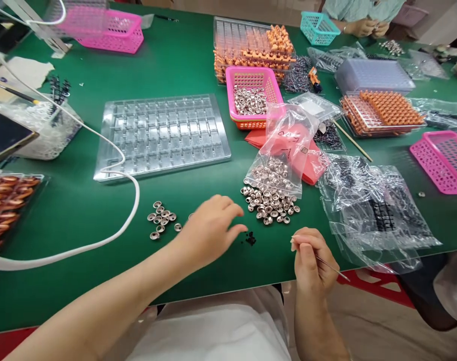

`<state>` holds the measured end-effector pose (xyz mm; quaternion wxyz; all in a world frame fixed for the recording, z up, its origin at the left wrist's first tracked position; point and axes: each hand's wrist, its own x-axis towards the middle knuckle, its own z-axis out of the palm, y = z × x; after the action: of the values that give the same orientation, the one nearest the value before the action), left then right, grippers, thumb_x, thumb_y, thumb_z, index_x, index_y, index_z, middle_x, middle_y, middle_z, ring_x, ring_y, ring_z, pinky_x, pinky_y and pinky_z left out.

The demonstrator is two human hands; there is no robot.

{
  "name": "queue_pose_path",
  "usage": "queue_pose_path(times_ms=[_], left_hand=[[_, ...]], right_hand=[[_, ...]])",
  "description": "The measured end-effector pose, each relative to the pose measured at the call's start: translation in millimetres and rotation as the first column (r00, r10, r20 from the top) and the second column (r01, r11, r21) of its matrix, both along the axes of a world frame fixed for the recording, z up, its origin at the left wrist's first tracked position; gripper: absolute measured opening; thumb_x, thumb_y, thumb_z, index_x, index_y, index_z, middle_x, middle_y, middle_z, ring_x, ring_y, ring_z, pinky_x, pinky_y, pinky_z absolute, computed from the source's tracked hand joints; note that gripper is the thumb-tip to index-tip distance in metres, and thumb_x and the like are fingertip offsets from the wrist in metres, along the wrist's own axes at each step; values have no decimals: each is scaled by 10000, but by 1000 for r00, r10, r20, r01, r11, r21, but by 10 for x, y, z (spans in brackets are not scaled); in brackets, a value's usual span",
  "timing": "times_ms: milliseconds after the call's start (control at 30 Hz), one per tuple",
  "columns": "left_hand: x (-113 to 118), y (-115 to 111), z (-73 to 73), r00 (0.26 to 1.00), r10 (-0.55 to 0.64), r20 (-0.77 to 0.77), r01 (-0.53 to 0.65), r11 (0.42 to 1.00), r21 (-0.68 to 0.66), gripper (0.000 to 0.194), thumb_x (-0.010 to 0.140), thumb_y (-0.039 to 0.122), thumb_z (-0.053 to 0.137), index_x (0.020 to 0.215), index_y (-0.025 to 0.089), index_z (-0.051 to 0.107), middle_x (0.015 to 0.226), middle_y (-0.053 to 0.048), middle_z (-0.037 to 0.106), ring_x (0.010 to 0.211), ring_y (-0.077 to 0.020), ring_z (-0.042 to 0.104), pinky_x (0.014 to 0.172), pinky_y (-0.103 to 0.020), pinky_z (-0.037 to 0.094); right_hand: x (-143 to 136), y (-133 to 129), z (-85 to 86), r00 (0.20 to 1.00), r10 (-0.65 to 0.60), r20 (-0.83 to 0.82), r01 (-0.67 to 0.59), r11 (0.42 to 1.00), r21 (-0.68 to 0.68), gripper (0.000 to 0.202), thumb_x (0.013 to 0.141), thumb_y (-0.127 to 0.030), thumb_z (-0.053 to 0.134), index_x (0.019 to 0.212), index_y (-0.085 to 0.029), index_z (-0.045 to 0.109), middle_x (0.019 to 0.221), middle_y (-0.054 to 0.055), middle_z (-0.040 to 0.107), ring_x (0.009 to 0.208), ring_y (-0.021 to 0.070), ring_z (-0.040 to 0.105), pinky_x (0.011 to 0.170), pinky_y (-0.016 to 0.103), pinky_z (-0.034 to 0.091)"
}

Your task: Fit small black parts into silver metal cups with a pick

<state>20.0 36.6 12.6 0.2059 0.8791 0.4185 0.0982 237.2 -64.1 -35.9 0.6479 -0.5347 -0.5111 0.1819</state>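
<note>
My left hand (213, 231) is held over the green table with thumb and fingers apart and nothing visible between them. Just beyond its fingertips lies a little heap of tiny black parts (251, 238). Near the table's front edge, my right hand (314, 258) is closed around a thin metal tool (331, 268), its shaft sticking out toward the lower right. A pile of small silver cup-shaped metal parts (271, 203) spills from a clear plastic bag (288, 130). A smaller group of these silver parts (161, 216) sits left of my left hand, partly hidden by it.
A clear compartment tray (164, 133) lies behind my left hand. A pink basket (232, 93) holds more silver parts. Clear bags of black parts (378, 210) lie at right. A white cable (135, 200) curves across the left side. Another person's hands (365, 27) are at the far right.
</note>
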Motion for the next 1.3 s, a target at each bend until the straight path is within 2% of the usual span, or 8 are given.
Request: queue_pose_path(times_ms=[133,267,367,533,633,767,1000,1300], left_hand=[[400,38,-253,997,-29,77,32,999,-38,143,897,276,712,972,158,683,946,-89,693,918,-255,630,811,-388,526],[486,54,-342,992,4,127,1,999,-36,83,917,192,644,885,156,713,906,-94,679,885,-249,623,782,-376,517],[407,11,-292,985,16,171,-9,999,-40,87,895,151,633,863,165,713,963,-96,685,913,-244,635,780,-358,524],[106,-156,-158,956,38,290,-15,997,-79,88,920,150,581,881,175,656,911,-59,741,855,-214,675,768,-339,539],[-57,-260,-150,956,85,282,-51,991,-125,60,929,174,584,934,185,642,890,-40,741,825,-189,685,749,-305,550],[-145,-318,-262,941,175,291,-128,977,-173,126,897,191,641,1018,159,657,866,-38,735,758,-167,688,735,-288,569],[-169,-266,-400,860,166,483,-68,975,-213,112,875,151,660,968,169,721,876,-32,762,744,-144,675,659,-231,560],[-180,-241,-330,874,225,430,-91,947,-308,142,882,167,647,1020,157,678,855,-16,734,724,-133,659,683,-233,552]], right_hand=[[16,-22,-2,997,27,70,-27,1000,1,167,949,-158,527,936,-195,690,793,46,625,709,165,567,552,301,451],[27,-56,11,992,75,99,-73,997,-31,167,964,-166,515,972,-194,679,823,56,620,739,170,566,591,320,465],[41,-45,6,992,123,29,-121,990,-69,236,1005,-222,449,992,-198,683,887,73,609,774,176,566,612,330,474],[87,23,-65,982,190,-16,-191,979,-69,469,1046,-482,301,1044,-232,698,1167,122,595,1102,257,580,863,460,520],[63,10,-100,962,264,-71,-272,954,-125,510,1042,-535,270,1120,-245,682,1027,95,593,942,218,613,754,408,555],[-33,-34,-59,910,371,-184,-400,902,-162,409,1051,-473,346,1160,-232,659,822,60,638,862,211,639,683,381,589],[-109,-54,57,925,293,-241,-372,823,-428,143,958,-232,623,1078,-268,691,1061,34,662,841,171,754,782,321,660],[-78,-46,28,949,312,-49,-302,854,-424,227,914,-153,662,1069,-299,739,1130,61,689,1003,228,714,846,400,651]])
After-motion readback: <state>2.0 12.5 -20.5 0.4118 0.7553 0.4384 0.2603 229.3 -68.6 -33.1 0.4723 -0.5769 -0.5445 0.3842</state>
